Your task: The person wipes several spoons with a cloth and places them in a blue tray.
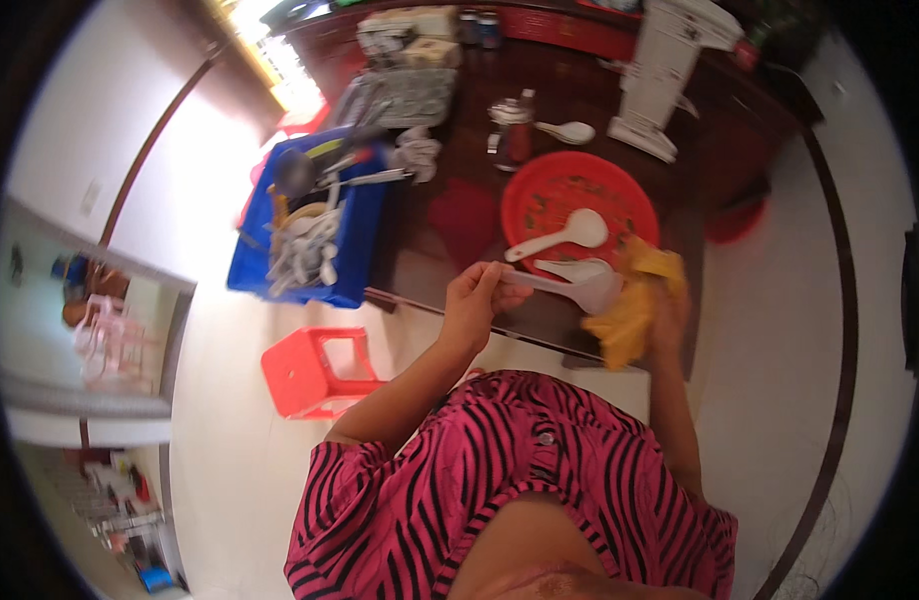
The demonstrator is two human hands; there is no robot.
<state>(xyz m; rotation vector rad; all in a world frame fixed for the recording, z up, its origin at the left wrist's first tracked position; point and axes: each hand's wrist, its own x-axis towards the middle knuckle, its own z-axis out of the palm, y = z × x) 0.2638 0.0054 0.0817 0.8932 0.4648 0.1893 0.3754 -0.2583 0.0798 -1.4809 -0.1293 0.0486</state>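
Pinched by its handle in my left hand (476, 301) is a white ladle or serving spoon (553, 286), its bowl pointing right. My right hand (669, 319), partly blurred, grips a yellow cloth (630, 330). The cloth is right beside the held spoon's bowl; whether they touch I cannot tell. Beyond both hands lies a round red plastic tray (525, 187) with a patterned bottom. A white serving spoon (583, 229) rests on the tray. A further white utensil (579, 268) lies at the tray's near edge, partly hidden behind the held spoon.
A blue plastic crate (362, 247) full of spoons and ladles stands left on the dark table (429, 281). Behind the tray are a glass bottle (513, 139), white spoons (576, 133) and a white stand-like object (658, 71). A red stool (302, 373) is on the floor.
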